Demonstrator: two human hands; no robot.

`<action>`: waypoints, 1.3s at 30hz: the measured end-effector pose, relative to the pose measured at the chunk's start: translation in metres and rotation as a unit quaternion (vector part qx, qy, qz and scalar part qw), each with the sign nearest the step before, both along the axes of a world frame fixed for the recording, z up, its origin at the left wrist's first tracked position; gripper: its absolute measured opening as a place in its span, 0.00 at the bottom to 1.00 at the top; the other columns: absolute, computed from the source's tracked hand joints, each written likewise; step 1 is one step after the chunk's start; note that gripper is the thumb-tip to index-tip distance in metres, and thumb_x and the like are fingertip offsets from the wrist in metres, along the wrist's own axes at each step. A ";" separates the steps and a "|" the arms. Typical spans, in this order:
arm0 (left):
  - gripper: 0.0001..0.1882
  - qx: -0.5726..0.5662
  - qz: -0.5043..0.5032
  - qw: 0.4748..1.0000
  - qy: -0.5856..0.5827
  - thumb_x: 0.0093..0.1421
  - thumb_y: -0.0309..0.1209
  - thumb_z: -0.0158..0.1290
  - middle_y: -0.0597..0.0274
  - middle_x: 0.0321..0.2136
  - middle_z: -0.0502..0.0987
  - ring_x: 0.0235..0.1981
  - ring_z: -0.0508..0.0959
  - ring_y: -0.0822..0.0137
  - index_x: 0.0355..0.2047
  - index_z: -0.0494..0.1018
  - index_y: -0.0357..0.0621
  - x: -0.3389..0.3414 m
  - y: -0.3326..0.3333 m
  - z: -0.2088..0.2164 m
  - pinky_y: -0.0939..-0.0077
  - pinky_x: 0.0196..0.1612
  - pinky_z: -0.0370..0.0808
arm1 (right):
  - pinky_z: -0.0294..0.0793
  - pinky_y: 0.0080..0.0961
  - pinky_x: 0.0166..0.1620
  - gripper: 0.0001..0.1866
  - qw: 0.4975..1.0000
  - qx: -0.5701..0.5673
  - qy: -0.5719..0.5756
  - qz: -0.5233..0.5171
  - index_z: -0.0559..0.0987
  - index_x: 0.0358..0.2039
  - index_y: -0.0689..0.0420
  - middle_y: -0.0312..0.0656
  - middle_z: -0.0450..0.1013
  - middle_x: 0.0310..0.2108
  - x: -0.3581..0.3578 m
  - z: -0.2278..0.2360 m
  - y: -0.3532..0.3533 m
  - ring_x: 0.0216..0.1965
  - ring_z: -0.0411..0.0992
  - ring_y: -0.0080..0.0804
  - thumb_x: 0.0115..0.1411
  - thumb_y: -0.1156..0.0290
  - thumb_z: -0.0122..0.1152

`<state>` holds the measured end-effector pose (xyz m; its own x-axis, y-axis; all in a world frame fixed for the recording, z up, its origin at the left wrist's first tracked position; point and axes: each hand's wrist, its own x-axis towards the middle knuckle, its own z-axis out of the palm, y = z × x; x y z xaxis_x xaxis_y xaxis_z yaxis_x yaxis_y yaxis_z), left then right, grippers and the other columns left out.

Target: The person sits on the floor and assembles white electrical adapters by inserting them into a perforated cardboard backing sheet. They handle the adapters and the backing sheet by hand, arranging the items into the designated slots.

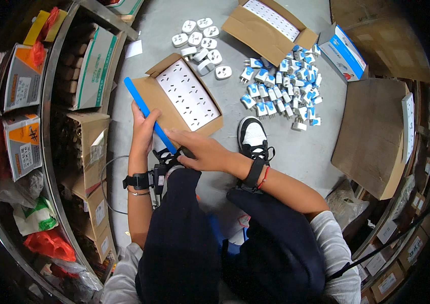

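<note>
A small open cardboard box (162, 99) stands tilted before me, with a white slotted insert (187, 93) in it. My left hand (143, 126) grips the box's near flap, which has a blue edge, thumb on the inner side. My right hand (202, 149) is closed round the near right end of the same flap. Beyond the box lie several white round-cornered plug adapters (194, 38) on the floor. To the right spreads a pile of blue and white plugs (288, 83), some with their pins showing.
Another open box with a slotted insert (263, 33) lies at the far side, and a blue and white box (344, 53) is near a large carton (369, 137) on the right. Metal shelving (48, 101) with cartons runs along the left. My shoe (253, 137) is close to the plugs.
</note>
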<state>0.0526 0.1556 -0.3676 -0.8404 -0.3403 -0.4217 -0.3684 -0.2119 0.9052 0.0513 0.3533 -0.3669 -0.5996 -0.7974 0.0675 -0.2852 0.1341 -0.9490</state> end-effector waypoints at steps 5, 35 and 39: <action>0.27 0.018 0.008 1.000 -0.001 0.55 0.24 0.48 0.57 0.45 0.71 0.44 0.73 0.67 0.57 0.59 0.39 0.010 -0.014 -0.006 0.73 0.48 0.72 | 0.69 0.38 0.53 0.26 0.993 0.063 0.085 -0.046 0.73 0.52 0.55 0.53 0.69 0.49 -0.005 -0.017 0.010 0.50 0.68 0.51 0.49 0.73 0.61; 0.22 -0.299 -0.399 0.862 -0.097 0.54 0.29 0.43 0.57 0.39 0.78 0.38 0.76 0.65 0.50 0.73 0.42 -0.119 -0.023 0.024 0.75 0.42 0.71 | 0.67 0.31 0.46 0.07 0.860 0.344 0.362 -0.105 0.78 0.31 0.57 0.43 0.71 0.39 -0.043 -0.045 0.067 0.45 0.68 0.38 0.51 0.69 0.58; 0.18 -0.522 -0.349 0.777 0.055 0.57 0.32 0.48 0.51 0.37 0.77 0.39 0.77 0.53 0.48 0.74 0.46 -0.131 -0.008 0.011 0.62 0.41 0.73 | 0.67 0.31 0.47 0.14 0.877 0.330 0.341 -0.077 0.76 0.40 0.57 0.42 0.73 0.35 -0.042 -0.055 0.067 0.41 0.72 0.37 0.52 0.68 0.58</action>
